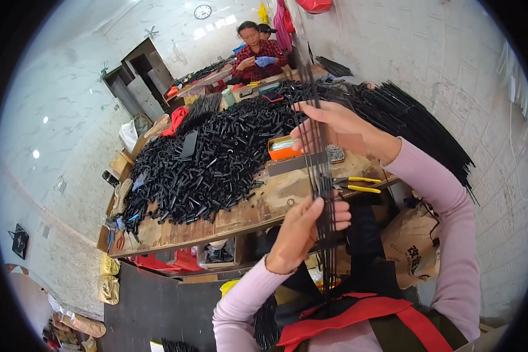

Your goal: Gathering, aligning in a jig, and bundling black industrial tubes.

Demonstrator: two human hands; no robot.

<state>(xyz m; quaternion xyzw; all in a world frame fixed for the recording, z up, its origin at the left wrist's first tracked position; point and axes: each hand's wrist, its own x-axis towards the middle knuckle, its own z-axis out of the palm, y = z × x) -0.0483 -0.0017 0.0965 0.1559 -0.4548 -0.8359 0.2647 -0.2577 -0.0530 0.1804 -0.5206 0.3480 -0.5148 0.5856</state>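
Observation:
A loose bundle of long, thin black rods [319, 170] stands nearly upright before me, its upper ends blurred. My left hand [294, 234] is closed round the lower part, thumb in front and fingertips showing past the rods. Higher up, my right hand [340, 126] grips the same bundle, its fingertips reaching past the left side. Just right of the rods, pliers with yellow handles [361, 184] lie on the wooden workbench [240, 220]. An orange box [283, 151] holding pale, slim pieces sits behind the bundle. Beside it is a small container of metal bits [335, 154].
A large heap of short black tubular pieces [217, 152] covers much of the bench. More long black rods [416, 123] lie along the right side, by the wall. Across the bench a person in a checked shirt [259, 61] handles something small. A brown sack [408, 240] stands below right.

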